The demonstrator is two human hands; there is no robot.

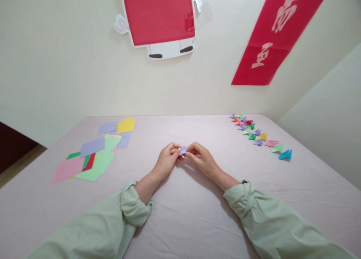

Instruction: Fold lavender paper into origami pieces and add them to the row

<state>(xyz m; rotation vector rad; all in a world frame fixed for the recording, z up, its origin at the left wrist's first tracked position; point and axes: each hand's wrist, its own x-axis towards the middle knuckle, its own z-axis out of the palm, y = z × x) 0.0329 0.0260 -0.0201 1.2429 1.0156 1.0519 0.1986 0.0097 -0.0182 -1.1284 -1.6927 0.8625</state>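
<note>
Both my hands meet over the middle of a pale pink cloth-covered surface [180, 221]. Between them is a small folded piece of lilac paper [183, 150]. My left hand [166, 162] pinches its left side with curled fingers. My right hand [202, 160] pinches its right side the same way. Both arms wear light green sleeves rolled up at the wrists. Most of the paper piece is hidden by my fingertips.
A loose spread of coloured paper sheets [94, 153] lies at the left: pink, green, lilac, yellow. A row of several small folded paper pieces [258, 134] runs along the right. Cream wall behind carries a red banner [276, 33] and a red-and-white cut-out [159, 20].
</note>
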